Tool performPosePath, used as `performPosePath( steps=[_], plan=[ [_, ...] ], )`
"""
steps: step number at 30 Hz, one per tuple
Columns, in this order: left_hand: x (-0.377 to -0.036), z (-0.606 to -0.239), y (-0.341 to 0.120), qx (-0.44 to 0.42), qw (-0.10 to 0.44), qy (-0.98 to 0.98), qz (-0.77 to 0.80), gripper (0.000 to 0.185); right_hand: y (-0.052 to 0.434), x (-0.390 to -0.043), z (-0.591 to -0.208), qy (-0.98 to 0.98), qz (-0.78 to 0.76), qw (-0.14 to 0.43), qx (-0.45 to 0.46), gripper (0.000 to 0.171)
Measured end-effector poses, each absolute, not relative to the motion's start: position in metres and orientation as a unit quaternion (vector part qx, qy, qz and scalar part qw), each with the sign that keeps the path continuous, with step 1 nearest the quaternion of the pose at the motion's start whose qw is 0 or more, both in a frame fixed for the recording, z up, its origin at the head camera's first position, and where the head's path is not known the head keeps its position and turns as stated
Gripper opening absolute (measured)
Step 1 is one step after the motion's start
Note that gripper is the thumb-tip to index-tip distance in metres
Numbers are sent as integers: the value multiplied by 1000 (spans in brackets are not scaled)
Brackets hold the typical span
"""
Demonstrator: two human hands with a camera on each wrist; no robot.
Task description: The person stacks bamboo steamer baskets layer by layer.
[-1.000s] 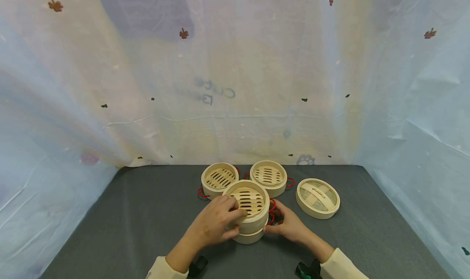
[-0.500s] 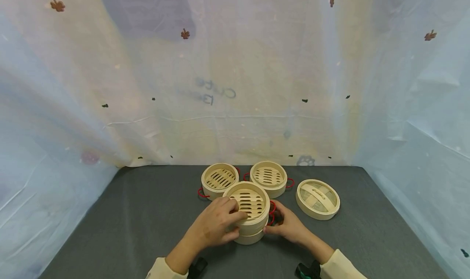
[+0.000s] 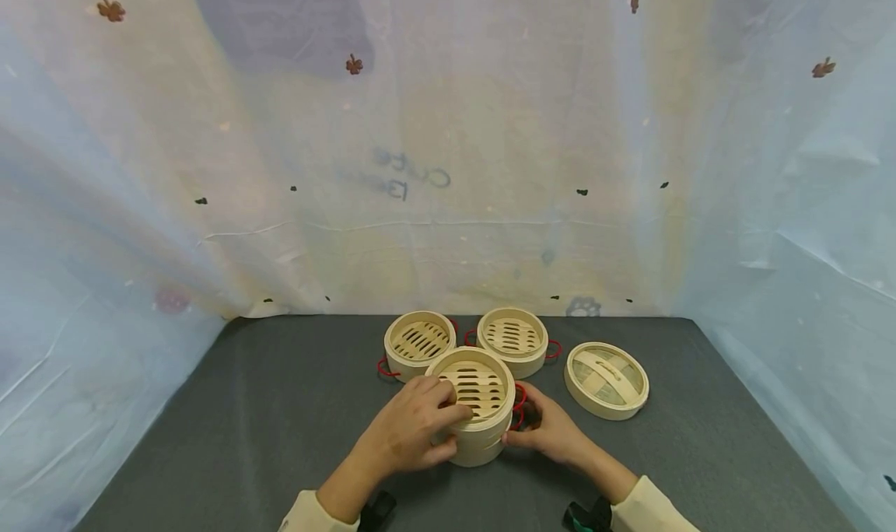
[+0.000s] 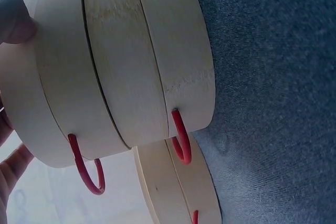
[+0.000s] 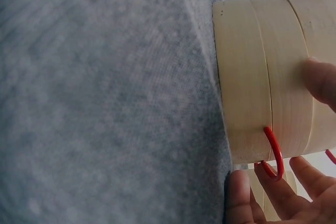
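Note:
Two round bamboo steamer baskets stand stacked at the front middle of the table. The upper basket (image 3: 495,419) has a slotted base, and my left hand (image 3: 409,431) grips its near left rim, fingers hooked inside and thumb outside. In the left wrist view the upper basket (image 4: 63,82) sits flush along the lower basket (image 4: 147,51), their red handles on the same side. My right hand (image 3: 553,431) holds the lower basket from the right. In the right wrist view its thumb (image 5: 320,80) presses near the seam, and its fingers (image 5: 278,192) lie by the red handle (image 5: 275,153).
Behind the stack, a slotted steamer basket (image 3: 392,353) stands at left and another basket (image 3: 528,367) at right, both with red handles. A woven bamboo lid (image 3: 606,380) lies to the right. The dark grey table (image 3: 245,423) ends at a hanging plastic sheet (image 3: 448,267).
The upper basket has settled lower and squarer on the lower one, and the step between them has narrowed. Both hands keep nearly the same places.

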State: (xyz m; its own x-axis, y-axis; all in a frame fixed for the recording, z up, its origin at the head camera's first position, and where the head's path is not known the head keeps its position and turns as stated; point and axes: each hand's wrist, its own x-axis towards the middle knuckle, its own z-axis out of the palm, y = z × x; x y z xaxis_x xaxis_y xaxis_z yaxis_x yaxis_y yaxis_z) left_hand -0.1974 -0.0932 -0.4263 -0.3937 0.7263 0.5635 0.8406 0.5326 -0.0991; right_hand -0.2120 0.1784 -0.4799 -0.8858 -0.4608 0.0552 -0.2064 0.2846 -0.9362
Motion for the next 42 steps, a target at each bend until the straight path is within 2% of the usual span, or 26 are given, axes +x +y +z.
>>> performPosePath(
  steps=[13, 25, 34, 42],
  plan=[
    [-200, -423, -96, -470, 286, -823, -139, 30, 180, -212, -474, 776, -576, 117, -230, 82],
    [-205, -408, -113, -463, 302, -814, -178, 32, 180, -217, -457, 753, -589, 81, -281, 81],
    [-212, -402, -129, -417, 319, -831, -184, 36, 180, -215, -452, 751, -593, 80, -281, 86],
    [-223, -399, -144, -363, 310, -861, -177, 33, 179, -214, -450, 770, -574, 73, -271, 86]
  ],
)
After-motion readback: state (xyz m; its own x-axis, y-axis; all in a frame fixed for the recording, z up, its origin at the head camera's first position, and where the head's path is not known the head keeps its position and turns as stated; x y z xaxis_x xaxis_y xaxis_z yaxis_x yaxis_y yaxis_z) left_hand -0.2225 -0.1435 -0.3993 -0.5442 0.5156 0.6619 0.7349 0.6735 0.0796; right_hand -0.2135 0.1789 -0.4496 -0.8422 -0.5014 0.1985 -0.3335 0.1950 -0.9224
